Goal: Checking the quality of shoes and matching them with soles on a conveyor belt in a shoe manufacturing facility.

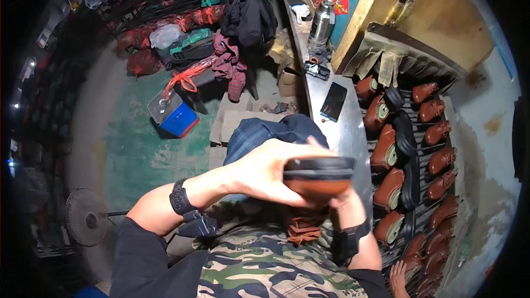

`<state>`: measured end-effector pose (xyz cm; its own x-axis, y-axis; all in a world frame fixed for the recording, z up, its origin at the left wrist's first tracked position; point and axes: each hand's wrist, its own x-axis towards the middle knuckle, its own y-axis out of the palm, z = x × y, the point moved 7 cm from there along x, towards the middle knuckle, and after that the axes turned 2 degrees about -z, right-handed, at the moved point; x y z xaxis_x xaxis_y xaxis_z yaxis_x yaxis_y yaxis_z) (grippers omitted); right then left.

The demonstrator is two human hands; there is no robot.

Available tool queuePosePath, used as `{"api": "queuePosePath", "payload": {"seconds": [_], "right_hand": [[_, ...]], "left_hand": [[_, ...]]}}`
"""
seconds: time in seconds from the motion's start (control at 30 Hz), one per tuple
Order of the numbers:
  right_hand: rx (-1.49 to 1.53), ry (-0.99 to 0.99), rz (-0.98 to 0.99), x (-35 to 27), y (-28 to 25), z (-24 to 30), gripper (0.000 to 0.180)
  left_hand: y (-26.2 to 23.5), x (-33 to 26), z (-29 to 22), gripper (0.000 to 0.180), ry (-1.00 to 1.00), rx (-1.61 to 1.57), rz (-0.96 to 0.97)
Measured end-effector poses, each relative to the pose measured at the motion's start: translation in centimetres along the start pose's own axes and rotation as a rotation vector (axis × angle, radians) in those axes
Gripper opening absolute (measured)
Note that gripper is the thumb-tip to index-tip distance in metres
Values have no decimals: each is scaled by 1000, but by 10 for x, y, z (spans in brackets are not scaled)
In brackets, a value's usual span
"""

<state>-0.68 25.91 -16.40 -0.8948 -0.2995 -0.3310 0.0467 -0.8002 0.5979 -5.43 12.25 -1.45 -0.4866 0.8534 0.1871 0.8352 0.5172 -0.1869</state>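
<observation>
In front of my chest, my left hand (265,170) is closed around a brown shoe (323,187), its fingers and thumb wrapped over one end. The shoe is turned so that its thick black sole faces up and away, and it is slightly blurred. My right hand (343,204) grips the shoe from below at the right, with most of its fingers hidden behind it. Brownish laces or strips of leather (305,230) show beneath the shoe, against my camouflage apron (265,270).
To my right, a rack (411,226) carries several brown shoes and black soles; another person's hand (397,278) touches it. A metal ledge (345,138) holds a phone (334,101) and a flask (323,22). A blue box (179,118) and a fan (86,217) stand left.
</observation>
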Motion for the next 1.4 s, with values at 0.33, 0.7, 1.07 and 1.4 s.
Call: {"api": "queuePosePath", "payload": {"seconds": [0.33,0.7,1.07,1.4], "right_hand": [[291,-487,-119,12,12,88,82],[-45,-546,-545,5,-24,36,43],[42,-226,-463,12,-39,36,80],[-283,-98,-279,30,-34,37,107]], "left_hand": [[65,-48,47,48,248,1059,303],[-13,-1,68,51,-51,445,-387],[-24,26,97,59,-361,78,-313],[-43,15,128,122,-336,580,-67]]}}
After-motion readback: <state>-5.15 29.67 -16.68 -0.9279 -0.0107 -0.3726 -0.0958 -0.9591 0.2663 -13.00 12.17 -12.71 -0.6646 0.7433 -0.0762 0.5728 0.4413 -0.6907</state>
